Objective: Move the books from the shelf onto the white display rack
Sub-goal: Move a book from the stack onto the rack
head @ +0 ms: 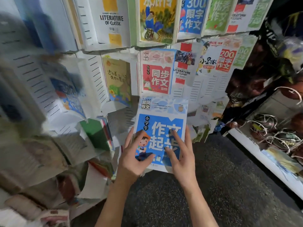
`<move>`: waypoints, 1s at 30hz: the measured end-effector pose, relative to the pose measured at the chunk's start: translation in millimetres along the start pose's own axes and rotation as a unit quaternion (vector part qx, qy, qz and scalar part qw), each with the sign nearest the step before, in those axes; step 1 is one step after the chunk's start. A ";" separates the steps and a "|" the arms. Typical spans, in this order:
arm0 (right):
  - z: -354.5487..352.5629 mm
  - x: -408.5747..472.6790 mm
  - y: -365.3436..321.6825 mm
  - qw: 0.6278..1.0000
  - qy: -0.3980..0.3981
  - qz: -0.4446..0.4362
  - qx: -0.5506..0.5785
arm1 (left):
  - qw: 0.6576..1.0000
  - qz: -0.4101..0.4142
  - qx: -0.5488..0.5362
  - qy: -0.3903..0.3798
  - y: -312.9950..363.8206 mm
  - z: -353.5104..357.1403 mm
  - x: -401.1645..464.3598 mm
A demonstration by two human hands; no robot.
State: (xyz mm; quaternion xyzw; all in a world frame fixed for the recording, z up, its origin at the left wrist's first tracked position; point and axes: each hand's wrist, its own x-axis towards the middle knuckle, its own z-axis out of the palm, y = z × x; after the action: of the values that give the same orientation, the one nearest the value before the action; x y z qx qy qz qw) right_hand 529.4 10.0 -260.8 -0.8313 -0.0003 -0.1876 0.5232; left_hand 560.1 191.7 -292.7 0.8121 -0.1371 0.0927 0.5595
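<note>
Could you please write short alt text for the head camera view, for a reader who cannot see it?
Two hands hold a blue and white children's book up to a white display rack: the left hand grips its lower left edge, and the right hand lies with fingers spread on the cover. Above it, other books already stand face-out, including a red and white book.

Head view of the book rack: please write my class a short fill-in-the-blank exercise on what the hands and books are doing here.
1. The blue book is held by ____ hands.
2. The left hand lays its ____ across the cover's lower part.
3. Directly above the held book, on the white display rack, stands a book with a ____ panel.
4. The right hand rests its fingers on the book's ____ cover.

Missing words: two; thumb; red; front
</note>
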 end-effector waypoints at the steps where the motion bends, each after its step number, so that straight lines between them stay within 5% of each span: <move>1: 2.4 4.8 6.3 1.000 -0.008 0.006 0.001 | 1.000 -0.009 0.000 0.005 -7.9 4.0 1.9; 18: 44.9 61.0 137.9 0.985 -0.173 -0.020 0.011 | 0.979 -0.187 0.025 0.078 -90.4 74.5 1.9; 30: 107.8 100.3 204.8 0.979 -0.196 -0.052 0.020 | 0.966 -0.233 -0.009 0.108 -172.6 85.2 40.2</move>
State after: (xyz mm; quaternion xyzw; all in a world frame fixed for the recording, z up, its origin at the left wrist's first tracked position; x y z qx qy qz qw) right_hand 696.6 -8.5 -448.8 -0.8401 -0.1497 -0.0480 0.5191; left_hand 654.2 165.4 -463.3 0.8018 0.1163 0.0451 0.5844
